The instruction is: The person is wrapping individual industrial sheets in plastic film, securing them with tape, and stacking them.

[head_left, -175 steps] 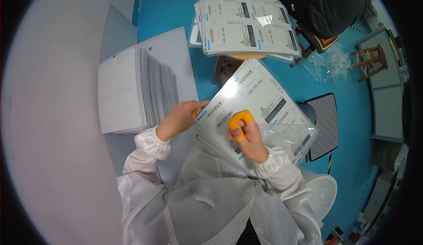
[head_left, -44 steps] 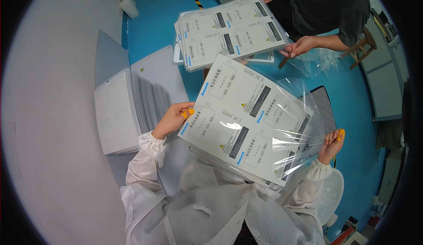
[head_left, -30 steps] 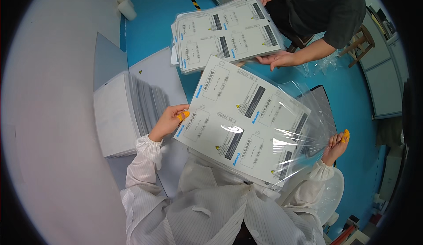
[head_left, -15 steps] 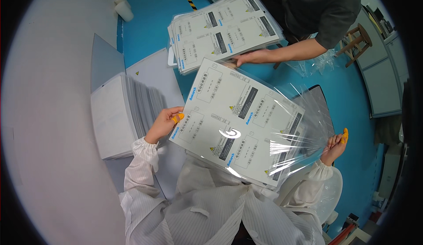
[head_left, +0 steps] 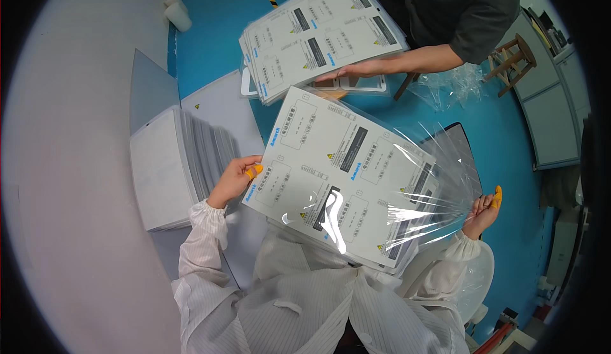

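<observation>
A white printed sheet [head_left: 305, 128] with several label-like panels lies tilted across my lap, and other sheet edges show beneath it. My left hand [head_left: 235, 179], an orange cot on its thumb, pinches the sheet's left edge. Clear plastic film [head_left: 439, 209] covers the sheet's right part and stretches taut in creases to the right. My right hand [head_left: 482, 214], also with an orange cot, is closed on the gathered end of that film. Just beyond, a co-worker's hand [head_left: 356, 70] supports a fanned stack of similar printed sheets [head_left: 286, 58] from below.
To the left, a thick stack of white sheets [head_left: 162, 169] stands on a grey table [head_left: 216, 103] by the wall. Crumpled clear film [head_left: 452, 87] lies on the blue floor near a wooden stool [head_left: 512, 61]. White rolls [head_left: 177, 13] rest at the far left.
The co-worker's stack has shifted slightly away and left, and the lower hand has slid left along its edge. My sheet has moved a little left; both my hands keep their grip.
</observation>
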Available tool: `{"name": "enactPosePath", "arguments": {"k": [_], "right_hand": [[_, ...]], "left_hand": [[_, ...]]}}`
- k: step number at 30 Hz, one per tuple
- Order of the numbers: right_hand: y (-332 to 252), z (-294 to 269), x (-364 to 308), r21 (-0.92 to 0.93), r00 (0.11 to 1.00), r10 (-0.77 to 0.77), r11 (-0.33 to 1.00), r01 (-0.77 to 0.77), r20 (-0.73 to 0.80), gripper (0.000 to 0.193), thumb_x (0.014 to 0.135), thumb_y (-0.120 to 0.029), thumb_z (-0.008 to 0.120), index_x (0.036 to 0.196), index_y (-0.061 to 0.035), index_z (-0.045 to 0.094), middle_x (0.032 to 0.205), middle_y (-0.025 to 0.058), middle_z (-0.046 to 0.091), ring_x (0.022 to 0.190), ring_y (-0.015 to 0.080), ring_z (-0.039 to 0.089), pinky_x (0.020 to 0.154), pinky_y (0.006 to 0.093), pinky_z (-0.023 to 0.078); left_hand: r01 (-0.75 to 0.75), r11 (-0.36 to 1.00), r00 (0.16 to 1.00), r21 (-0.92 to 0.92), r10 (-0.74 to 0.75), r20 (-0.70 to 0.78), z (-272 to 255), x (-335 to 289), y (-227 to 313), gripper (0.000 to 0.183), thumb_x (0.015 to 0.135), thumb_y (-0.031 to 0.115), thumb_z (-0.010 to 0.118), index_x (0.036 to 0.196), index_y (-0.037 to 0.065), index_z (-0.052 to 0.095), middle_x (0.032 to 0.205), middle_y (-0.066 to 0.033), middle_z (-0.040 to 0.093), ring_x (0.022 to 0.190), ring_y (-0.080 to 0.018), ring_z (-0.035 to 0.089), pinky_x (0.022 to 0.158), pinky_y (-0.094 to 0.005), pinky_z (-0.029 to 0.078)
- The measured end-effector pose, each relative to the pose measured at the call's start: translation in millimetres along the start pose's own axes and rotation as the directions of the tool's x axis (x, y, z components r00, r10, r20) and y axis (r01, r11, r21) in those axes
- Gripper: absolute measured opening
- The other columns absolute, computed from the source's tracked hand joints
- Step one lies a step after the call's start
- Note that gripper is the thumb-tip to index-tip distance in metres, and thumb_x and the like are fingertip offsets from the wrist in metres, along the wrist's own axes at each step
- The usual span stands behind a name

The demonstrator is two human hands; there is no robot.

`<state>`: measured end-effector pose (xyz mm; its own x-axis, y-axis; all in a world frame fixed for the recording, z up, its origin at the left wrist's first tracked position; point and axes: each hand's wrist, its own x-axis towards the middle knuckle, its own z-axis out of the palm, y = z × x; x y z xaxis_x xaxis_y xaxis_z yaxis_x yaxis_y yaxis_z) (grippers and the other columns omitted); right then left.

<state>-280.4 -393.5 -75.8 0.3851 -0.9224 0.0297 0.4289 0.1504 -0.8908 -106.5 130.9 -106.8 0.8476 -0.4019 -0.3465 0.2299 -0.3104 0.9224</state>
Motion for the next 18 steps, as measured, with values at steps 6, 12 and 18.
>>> {"name": "enactPosePath", "arguments": {"k": [6,12,18], "right_hand": [[19.5,-30.9,-9.9,0.022,0.999,-0.024,0.999,0.023,0.024,0.027,0.097,-0.017,0.039,0.115,0.0003,0.049,0.062,-0.0025,0.036,0.045,0.0041,0.023,0.036,0.0181,0.021],[26.0,-57.2,-5.2,-0.011,0.999,-0.036,0.999,0.036,0.027,0.029,0.097,-0.017,0.034,0.118,0.0004,0.046,0.062,-0.0015,0.037,0.045,0.005,0.023,0.037,0.0194,0.021],[0.3,-86.8,56.0,0.094,0.995,-0.035,0.995,0.044,-0.096,0.022,0.097,-0.015,0.033,0.098,0.0003,0.049,0.06,-0.0006,0.033,0.043,0.0071,0.022,0.036,0.0216,0.02]], "left_hand": [[-0.007,1.0,1.0,0.019,0.007,-0.011,11.2,-7.0,-32.7,0.028,0.087,-0.002,0.045,0.112,-0.002,0.059,0.083,-0.0016,0.062,0.069,-0.0033,0.049,0.065,-0.0184,0.041],[-0.054,0.998,0.998,0.014,0.055,-0.039,7.7,-8.1,-55.8,0.026,0.089,-0.001,0.045,0.111,-0.002,0.059,0.084,-0.0008,0.061,0.068,-0.0036,0.049,0.065,-0.018,0.042],[-0.015,0.989,0.989,-0.147,-0.006,-0.145,-38.0,14.0,-55.4,0.026,0.091,0.005,0.048,0.114,-0.004,0.056,0.097,-0.0051,0.064,0.081,-0.0081,0.059,0.074,-0.0208,0.048]]}}
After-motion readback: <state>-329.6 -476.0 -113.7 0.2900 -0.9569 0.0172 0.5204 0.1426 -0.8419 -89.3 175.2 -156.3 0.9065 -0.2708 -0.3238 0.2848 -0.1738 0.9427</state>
